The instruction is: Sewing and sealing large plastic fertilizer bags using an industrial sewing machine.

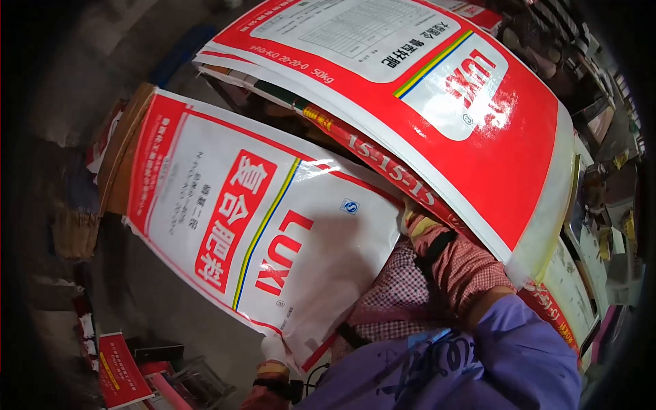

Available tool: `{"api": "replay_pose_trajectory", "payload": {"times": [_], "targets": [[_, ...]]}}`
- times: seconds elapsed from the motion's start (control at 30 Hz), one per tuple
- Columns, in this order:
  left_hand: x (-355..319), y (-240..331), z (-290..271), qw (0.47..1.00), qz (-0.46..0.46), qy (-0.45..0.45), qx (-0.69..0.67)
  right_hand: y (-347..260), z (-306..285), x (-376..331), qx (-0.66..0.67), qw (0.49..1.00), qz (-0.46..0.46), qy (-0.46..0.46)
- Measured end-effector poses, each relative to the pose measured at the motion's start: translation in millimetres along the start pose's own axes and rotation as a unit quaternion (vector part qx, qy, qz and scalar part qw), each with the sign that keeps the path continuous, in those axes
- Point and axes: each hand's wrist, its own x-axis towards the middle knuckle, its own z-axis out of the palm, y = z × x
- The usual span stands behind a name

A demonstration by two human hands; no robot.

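I look down on a white and red sack (266, 225) spread flat in front of me, printed face up, its long side running from upper left to lower right. My left hand (275, 350), in a pale glove, pinches the sack's near bottom corner; the grip is closed on that corner, I judge to keep the sheet taut and flat so it does not curl. A dark watch or band sits on that wrist.

My right arm, in a purple sleeve (526, 348) over a pink checked cuff (471, 270), reaches up and under the edge of a second sack (478, 116), red with a white panel, which arches over the first like a lifted page. The right hand itself is hidden beneath that edge, so I cannot tell whether its grip is open or closed. The raised sack probably stays up because the arm props it.

Between the two lies the edge of a third sack, a red band (389, 167) with pale figures, which suggests a stack that is being gone through sheet by sheet.

To the left, a brown cardboard piece (119, 150) lies under the flat sack's far end. At lower left, red booklets or packets (119, 376) lie on the grey floor (157, 301).
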Motion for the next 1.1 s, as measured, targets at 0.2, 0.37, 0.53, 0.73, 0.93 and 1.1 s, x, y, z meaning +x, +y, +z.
{"api": "replay_pose_trajectory", "payload": {"times": [0.2,0.37,0.53,0.73,0.93,1.1], "targets": [[-3,82,8,0.879,0.186,-0.148,0.413,45,-40,-81,0.130,0.989,0.047,-0.058],[-2,204,-40,0.861,0.179,-0.009,0.476,26,-40,-121,0.269,0.961,0.069,0.003],[-106,430,-17,0.841,0.535,-0.043,0.072,14,-19,-157,0.400,0.915,0.046,0.018],[-332,527,118,0.518,0.817,-0.247,0.053,9,-71,-251,-0.103,0.980,-0.173,-0.001],[-395,539,212,0.444,0.885,-0.099,0.104,-32,-149,-334,-0.113,0.896,-0.371,0.215],[-375,554,223,0.524,0.820,-0.226,0.034,-59,-218,-329,-0.118,0.822,-0.043,0.555]]}}
